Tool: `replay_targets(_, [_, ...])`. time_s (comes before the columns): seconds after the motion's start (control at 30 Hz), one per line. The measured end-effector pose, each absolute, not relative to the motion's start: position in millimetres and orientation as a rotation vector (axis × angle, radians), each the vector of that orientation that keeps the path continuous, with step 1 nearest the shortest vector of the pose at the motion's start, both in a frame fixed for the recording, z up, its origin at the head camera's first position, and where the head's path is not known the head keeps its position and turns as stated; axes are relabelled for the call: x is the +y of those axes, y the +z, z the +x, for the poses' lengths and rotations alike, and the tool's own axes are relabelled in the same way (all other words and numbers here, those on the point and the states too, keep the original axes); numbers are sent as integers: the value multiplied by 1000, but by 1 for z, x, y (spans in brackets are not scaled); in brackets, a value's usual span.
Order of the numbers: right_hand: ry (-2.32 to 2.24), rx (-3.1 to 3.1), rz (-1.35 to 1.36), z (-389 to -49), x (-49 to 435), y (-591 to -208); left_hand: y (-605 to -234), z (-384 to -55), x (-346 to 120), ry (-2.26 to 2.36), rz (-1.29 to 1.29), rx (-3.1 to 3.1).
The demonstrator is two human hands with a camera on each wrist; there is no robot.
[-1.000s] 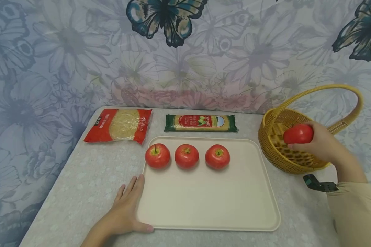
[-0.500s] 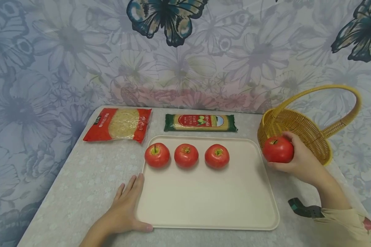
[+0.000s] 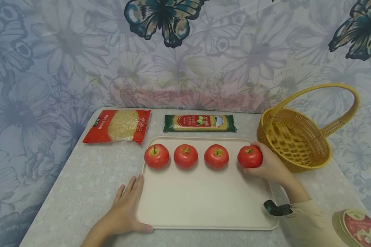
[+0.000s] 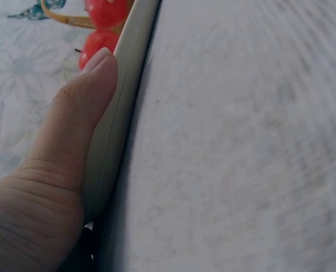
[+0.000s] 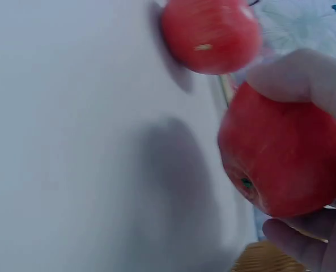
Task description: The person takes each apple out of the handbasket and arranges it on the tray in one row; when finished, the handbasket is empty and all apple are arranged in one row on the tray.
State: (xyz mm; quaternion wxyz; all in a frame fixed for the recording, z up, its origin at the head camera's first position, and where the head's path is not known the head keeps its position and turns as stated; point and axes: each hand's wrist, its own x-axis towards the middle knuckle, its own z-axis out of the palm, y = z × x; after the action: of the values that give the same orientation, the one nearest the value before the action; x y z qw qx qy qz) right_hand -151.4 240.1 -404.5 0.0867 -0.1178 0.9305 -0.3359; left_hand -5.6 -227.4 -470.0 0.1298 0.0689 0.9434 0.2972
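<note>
My right hand (image 3: 270,164) grips a red tomato (image 3: 249,156) over the far right corner of the cream tray (image 3: 204,199). In the right wrist view, thumb and fingers wrap this tomato (image 5: 284,153), and its shadow falls apart from it on the tray. Three more tomatoes stand in a row along the tray's far side: a left one (image 3: 156,156), a middle one (image 3: 186,156) and a right one (image 3: 216,156). My left hand (image 3: 125,207) rests against the tray's left edge with straight fingers. Its thumb (image 4: 80,107) lies along the rim in the left wrist view.
A yellow wicker basket (image 3: 292,137) with a tall handle stands right of the tray. Behind the tray lie a green and red pasta packet (image 3: 200,123) and, further left, a red bag (image 3: 117,126) with pale contents. A round tin (image 3: 358,228) stands at the lower right.
My right hand has lifted the tomato out of the basket and carried it left over the tray. The tin has come into view by the right sleeve. My left hand stays put.
</note>
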Motion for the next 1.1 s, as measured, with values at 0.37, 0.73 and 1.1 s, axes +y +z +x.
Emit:
replay_targets(0.37, [-1042,2735,-260,-157,235,-420,-468,-6,-226,848,203,2740])
replay_targets(0.73, [-1094,2703,-214,-159,233,-424,-467,-6,-226,851,206,2746])
replay_targets(1.1, [-1228,2673,-208,-157,232,-441,-468,-6,-226,841,198,2738])
